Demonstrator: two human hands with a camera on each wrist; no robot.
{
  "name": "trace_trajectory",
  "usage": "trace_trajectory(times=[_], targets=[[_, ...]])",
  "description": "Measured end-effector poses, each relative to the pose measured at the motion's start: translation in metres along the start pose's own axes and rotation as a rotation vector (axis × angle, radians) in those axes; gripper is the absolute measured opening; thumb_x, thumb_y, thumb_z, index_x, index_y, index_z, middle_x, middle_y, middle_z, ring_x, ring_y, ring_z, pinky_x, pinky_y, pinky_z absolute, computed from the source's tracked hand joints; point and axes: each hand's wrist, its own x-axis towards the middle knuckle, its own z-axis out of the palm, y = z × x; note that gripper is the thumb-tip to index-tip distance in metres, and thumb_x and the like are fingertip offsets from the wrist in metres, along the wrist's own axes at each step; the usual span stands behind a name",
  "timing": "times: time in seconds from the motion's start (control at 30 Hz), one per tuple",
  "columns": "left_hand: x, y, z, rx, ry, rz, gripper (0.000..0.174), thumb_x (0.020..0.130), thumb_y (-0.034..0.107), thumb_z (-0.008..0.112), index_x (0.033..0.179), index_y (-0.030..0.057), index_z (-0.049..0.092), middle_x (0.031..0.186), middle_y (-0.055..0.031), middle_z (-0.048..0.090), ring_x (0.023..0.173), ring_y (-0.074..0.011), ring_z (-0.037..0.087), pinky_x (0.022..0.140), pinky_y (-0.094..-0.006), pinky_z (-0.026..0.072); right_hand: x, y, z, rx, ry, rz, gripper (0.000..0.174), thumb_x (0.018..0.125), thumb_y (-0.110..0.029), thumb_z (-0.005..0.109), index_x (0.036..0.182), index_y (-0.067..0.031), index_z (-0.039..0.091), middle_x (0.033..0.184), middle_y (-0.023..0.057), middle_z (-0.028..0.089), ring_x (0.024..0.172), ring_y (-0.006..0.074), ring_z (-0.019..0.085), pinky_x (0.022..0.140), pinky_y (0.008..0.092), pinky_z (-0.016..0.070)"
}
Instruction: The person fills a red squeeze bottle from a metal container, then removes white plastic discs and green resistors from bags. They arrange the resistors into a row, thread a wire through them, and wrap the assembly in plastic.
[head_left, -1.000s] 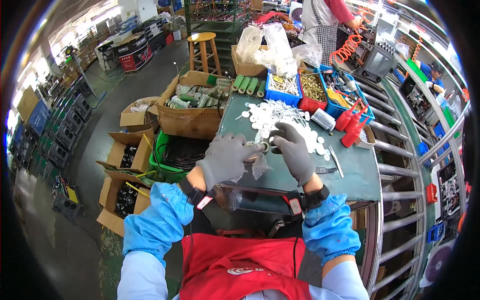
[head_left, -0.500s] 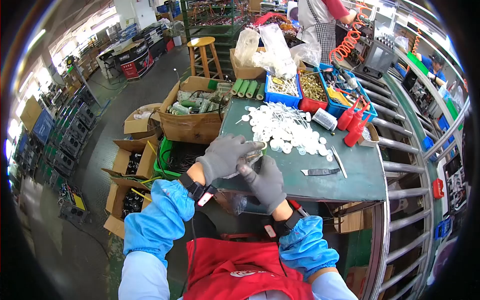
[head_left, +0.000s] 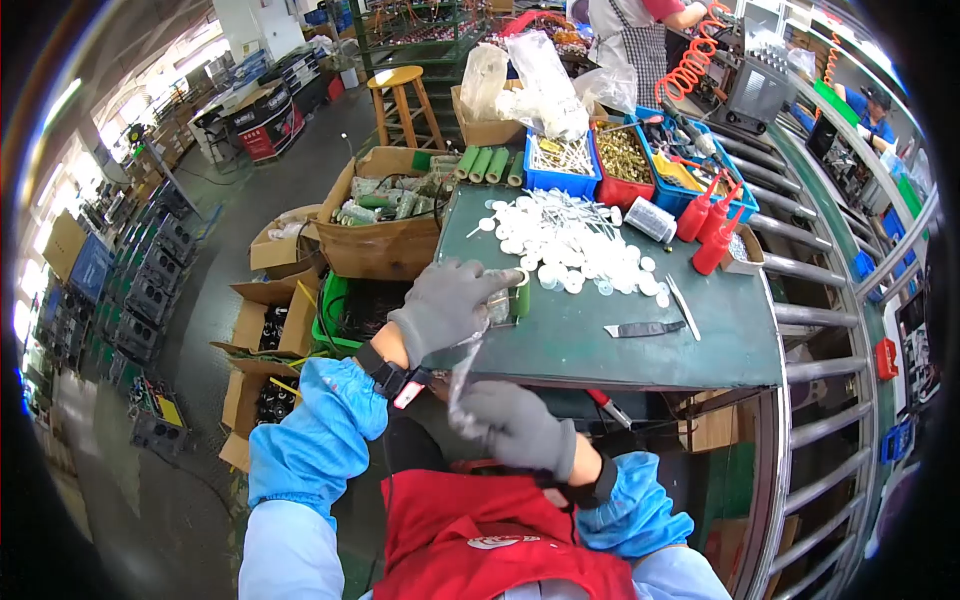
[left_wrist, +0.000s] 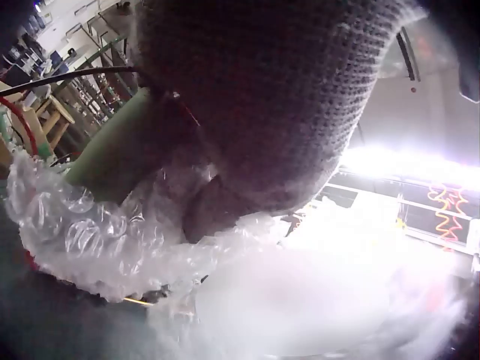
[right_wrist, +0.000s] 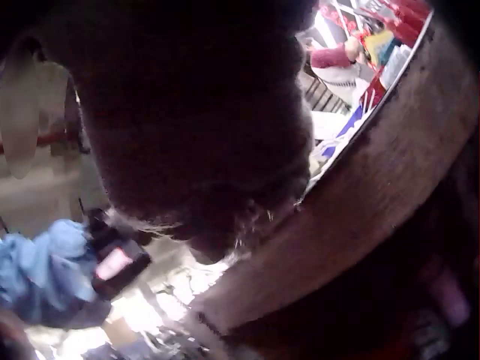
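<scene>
In the head view my gloved left hand (head_left: 445,305) grips a green tube (head_left: 522,298) at the table's near left edge, index finger stretched to its pale end. The left wrist view shows the green tube (left_wrist: 112,146) beneath the glove, with clear bubble wrap (left_wrist: 97,232) bunched around it. A strip of bubble wrap (head_left: 462,372) hangs from the tube past the table edge to my gloved right hand (head_left: 520,428), low in front of the red apron. My right fingers hold the strip's lower end; in the right wrist view the dark glove (right_wrist: 195,127) hides most of it.
White disc-headed pieces (head_left: 560,240) spread over the green table (head_left: 560,345), with a cutter knife (head_left: 645,328) and tweezers (head_left: 683,307) nearby. Green tubes (head_left: 490,165), blue and red bins (head_left: 625,165) and red bottles (head_left: 712,240) line the back. Cartons (head_left: 375,235) stand left, a roller conveyor (head_left: 815,370) right.
My right hand has come from above the white pieces to the tube, then down towards my body, drawing bubble wrap out. My left hand has stayed at the tube.
</scene>
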Motion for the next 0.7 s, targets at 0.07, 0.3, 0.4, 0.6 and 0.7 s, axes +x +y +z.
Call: trace_trajectory(times=[0.07, 0.3, 0.4, 0.6, 0.7], targets=[[-0.003, 0.003, -0.001, 0.003, 0.045, 0.019, 0.059, 0.081, 0.022, 0.068, 0.138, 0.0324, 0.057, 0.091, -0.0073, 0.061, 0.086, -0.0296, 0.062, 0.074, -0.0433, 0.0505, 0.001, -0.029, 0.0, 0.131, 0.234, 0.076, 0.021, 0.079, -0.01, 0.064, 0.098, -0.0015, 0.063, 0.096, 0.0201, 0.062, 0.087, 0.0401, 0.063, 0.076, 0.0456, 0.0508], [-0.009, -0.021, -0.03, -0.518, -0.149, -0.152, 0.079, 0.078, 0.024, 0.07, 0.149, 0.0041, 0.041, 0.129, -0.0188, 0.061, 0.116, -0.0301, 0.062, 0.101, -0.0387, 0.0471, -0.013, 0.02, -0.012, 0.074, 0.686, 0.557, 0.037, 0.083, -0.013, 0.062, 0.117, -0.0008, 0.061, 0.101, 0.0246, 0.066, 0.095, 0.0385, 0.067, 0.082, 0.0407, 0.0525], [0.0, -0.023, -0.042, -0.732, -0.222, -0.393, 0.063, 0.084, 0.024, 0.065, 0.141, -0.0001, 0.05, 0.118, -0.0171, 0.066, 0.105, -0.0248, 0.066, 0.092, -0.0359, 0.0507, 0.004, 0.015, -0.024, -0.123, 0.688, 0.493, 0.041, 0.086, -0.016, 0.063, 0.125, -0.0043, 0.058, 0.102, 0.0233, 0.067, 0.095, 0.0418, 0.066, 0.081, 0.0435, 0.0526], [0.034, -0.033, -0.024, -0.796, -0.346, -0.464, 0.031, 0.08, 0.02, 0.068, 0.1, -0.003, 0.073, 0.085, -0.0138, 0.073, 0.077, -0.0221, 0.068, 0.071, -0.0339, 0.053, 0.04, 0.012, -0.029, -0.401, 0.557, 0.437, 0.049, 0.09, -0.019, 0.06, 0.138, -0.015, 0.053, 0.101, 0.0198, 0.065, 0.088, 0.0417, 0.066, 0.076, 0.0494, 0.0525], [0.047, -0.042, -0.02, -0.848, -0.351, -0.497, 0.02, 0.078, 0.013, 0.071, 0.091, -0.0026, 0.075, 0.078, -0.0093, 0.071, 0.072, -0.016, 0.064, 0.068, -0.0299, 0.0512, 0.047, 0.023, -0.034, -0.548, 0.405, 0.495, 0.05, 0.089, -0.014, 0.057, 0.138, -0.0244, 0.054, 0.092, 0.0158, 0.063, 0.083, 0.0394, 0.065, 0.072, 0.0503, 0.0513]])
